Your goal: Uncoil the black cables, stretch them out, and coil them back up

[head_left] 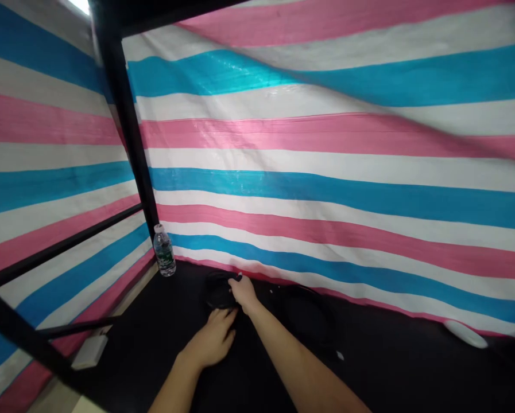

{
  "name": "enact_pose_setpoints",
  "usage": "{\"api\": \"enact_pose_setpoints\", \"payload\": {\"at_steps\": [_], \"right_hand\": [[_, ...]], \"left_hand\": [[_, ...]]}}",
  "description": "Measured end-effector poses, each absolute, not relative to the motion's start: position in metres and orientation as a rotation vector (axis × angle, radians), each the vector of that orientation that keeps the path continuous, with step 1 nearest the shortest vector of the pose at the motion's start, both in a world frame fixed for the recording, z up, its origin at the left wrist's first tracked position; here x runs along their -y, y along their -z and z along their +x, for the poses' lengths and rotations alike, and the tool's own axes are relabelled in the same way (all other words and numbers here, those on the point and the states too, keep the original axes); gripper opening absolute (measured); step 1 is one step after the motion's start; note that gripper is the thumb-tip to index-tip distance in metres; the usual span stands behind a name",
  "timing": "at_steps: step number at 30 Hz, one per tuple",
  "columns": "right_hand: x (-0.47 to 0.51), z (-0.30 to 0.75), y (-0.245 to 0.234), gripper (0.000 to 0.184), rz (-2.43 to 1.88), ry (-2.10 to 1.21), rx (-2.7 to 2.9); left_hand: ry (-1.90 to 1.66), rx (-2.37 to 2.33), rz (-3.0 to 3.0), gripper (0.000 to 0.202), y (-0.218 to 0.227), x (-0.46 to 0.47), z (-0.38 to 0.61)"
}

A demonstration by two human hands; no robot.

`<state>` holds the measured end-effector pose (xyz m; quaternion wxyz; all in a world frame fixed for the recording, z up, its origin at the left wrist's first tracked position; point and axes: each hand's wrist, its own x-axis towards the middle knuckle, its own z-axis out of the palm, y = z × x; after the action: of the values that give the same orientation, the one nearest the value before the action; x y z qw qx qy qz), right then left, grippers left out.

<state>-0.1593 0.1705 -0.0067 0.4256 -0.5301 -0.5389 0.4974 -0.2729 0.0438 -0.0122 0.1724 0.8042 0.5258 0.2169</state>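
Observation:
On the black surface lies a coil of black cable (212, 307), dark and slightly blurred. My right hand (243, 291) is closed on the right side of this coil, its thumb toward the left. A small dark piece with a pale tip shows at its fingertips. My left hand (213, 339) is at the coil's near edge, palm down, with fingers stretched forward and thumb apart. Its fingertips are close to the cable; whether they touch it is hard to see. Right of my right forearm lies a second black loop (311, 315), also cable-like.
A clear water bottle (165, 252) stands at the back left corner beside a black metal post (132, 126). A white box (90, 351) lies at the left edge. A white rounded object (466, 334) rests at the right. Striped sheeting (326, 178) hangs behind the black tabletop (154, 344).

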Motion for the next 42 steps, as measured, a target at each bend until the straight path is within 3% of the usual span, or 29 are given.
{"api": "enact_pose_setpoints", "payload": {"at_steps": [5,10,14,17,20,23,27,30,34,42], "right_hand": [[-0.174,-0.156,0.022,0.037,-1.483,-0.954,1.638],[-0.167,-0.159,0.025,0.035,-1.519,-0.686,1.820],[-0.161,-0.155,0.023,0.042,-1.487,-0.527,1.909],[-0.161,-0.150,0.025,0.060,-1.506,-0.447,1.920],[-0.162,-0.147,0.029,0.068,-1.528,-0.437,1.904],[-0.162,-0.145,0.034,0.063,-1.495,-0.469,1.903],[-0.162,-0.142,0.038,0.050,-1.432,-0.520,1.903],[-0.165,-0.142,0.039,0.041,-1.394,-0.553,1.881],[-0.168,-0.137,0.036,0.033,-1.338,-0.586,1.825],[-0.107,-0.051,0.015,0.039,-1.244,-0.422,1.775]], "left_hand": [[-0.789,-1.297,1.941,0.030,-0.021,-0.035,-0.289],[-1.209,-1.522,1.575,0.036,-0.030,-0.040,-0.290],[-1.412,-1.840,1.787,0.032,-0.007,-0.055,-0.290],[-1.265,-2.065,1.894,0.052,0.019,-0.072,-0.293],[-0.986,-2.081,1.949,0.056,0.040,-0.084,-0.296],[-0.841,-2.076,2.014,0.056,0.046,-0.088,-0.296],[-0.938,-2.156,2.120,0.048,0.029,-0.079,-0.287],[-0.896,-1.893,2.380,0.036,0.011,-0.070,-0.278],[-0.704,-1.721,2.471,0.039,0.003,-0.065,-0.273],[-0.658,-1.835,2.496,0.030,0.017,-0.077,-0.277]]}}
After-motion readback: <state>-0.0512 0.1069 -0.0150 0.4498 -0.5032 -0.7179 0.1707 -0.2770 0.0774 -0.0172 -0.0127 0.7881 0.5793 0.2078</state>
